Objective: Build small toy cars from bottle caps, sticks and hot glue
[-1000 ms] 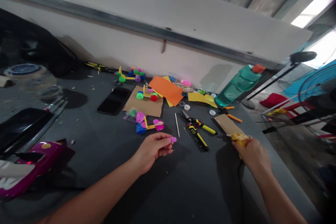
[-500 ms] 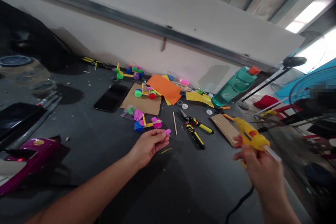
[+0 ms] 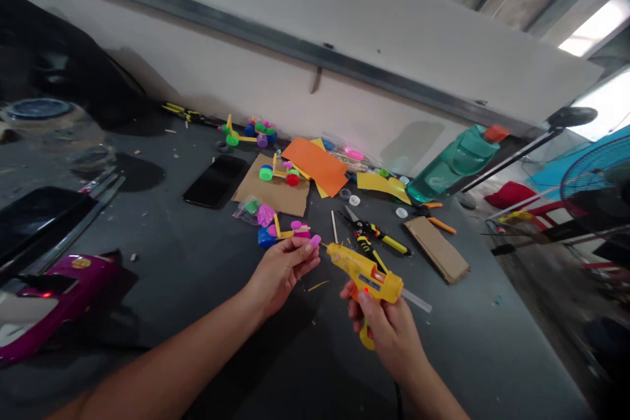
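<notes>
My left hand pinches a small pink piece between thumb and fingertips, low over the table. In my right hand is a yellow hot glue gun, its red light lit and a clear glue stick poking out the back. The gun's nozzle points left, close beside the pink piece; whether they touch I cannot tell. Just behind my left hand sits a small toy car with blue and pink wheels, partly hidden by the fingers. Yellow-and-black pliers lie behind the gun, partly covered by it.
Cardboard carries another toy car and orange paper. A phone lies to its left. Stacked cardboard strips and a teal bottle stand right; a magenta device sits left. The table's right edge drops to the floor.
My right hand has brought the glue gun leftward from the table's right side to the pink piece. My left hand stays nearly in place, still holding the piece.
</notes>
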Motion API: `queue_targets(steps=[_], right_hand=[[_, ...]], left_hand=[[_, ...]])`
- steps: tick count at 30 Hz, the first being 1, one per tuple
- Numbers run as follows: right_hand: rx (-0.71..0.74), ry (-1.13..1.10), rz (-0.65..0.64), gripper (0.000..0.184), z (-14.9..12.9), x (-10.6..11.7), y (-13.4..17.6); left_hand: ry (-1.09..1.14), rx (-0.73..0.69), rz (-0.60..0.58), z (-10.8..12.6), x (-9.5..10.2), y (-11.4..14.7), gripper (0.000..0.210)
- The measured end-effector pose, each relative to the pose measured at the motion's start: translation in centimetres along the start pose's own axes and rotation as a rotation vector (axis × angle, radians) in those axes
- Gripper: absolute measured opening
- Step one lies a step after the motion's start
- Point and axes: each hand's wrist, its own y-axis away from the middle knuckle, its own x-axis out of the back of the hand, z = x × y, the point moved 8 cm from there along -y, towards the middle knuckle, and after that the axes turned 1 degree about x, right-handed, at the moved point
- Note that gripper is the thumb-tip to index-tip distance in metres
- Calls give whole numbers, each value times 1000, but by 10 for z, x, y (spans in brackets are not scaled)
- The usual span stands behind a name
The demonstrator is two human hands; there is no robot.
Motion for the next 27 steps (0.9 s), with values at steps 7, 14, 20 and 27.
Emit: queue_targets(steps=[7, 14, 20, 27], right_hand=[[8, 76, 7, 36, 8, -2, -3], [49, 146, 5, 35, 10, -2, -3], [44, 164, 12, 36, 14, -1, -4], [53, 195, 27, 39, 17, 1, -4]], left_hand=[[12, -1, -10, -2, 0, -2, 15], [14, 16, 0, -3, 0, -1, 14], [9, 20, 7, -3, 0, -1, 16], [-6, 18, 1, -2, -1, -1, 16]])
